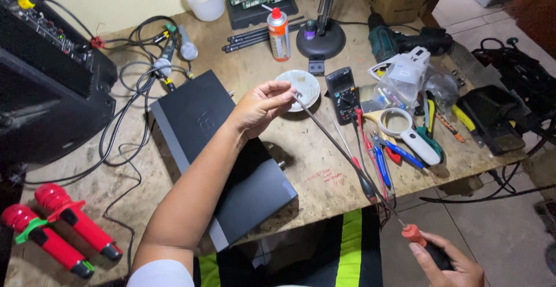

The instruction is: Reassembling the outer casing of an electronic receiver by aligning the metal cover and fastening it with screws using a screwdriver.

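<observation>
Head view: my right hand point(449, 261) grips the screwdriver point(353, 162) handle off the table's point(324, 177) edge; my left hand point(260, 107) pinches its tip over the white dish point(307, 84).

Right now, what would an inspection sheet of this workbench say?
Surface: worn wooden table, stained.
Job's things: long screwdriver; its tip is over a small white dish; flat black box lies under the forearm.
Clutter: spray can, multimeter, pliers, tape roll, drill, two red microphones.
Grippers: left hand pinches the shaft near the tip; right hand grips the handle.
Cables: black cables loop left of the box.
Surroundings: black speaker, tiled floor.
</observation>
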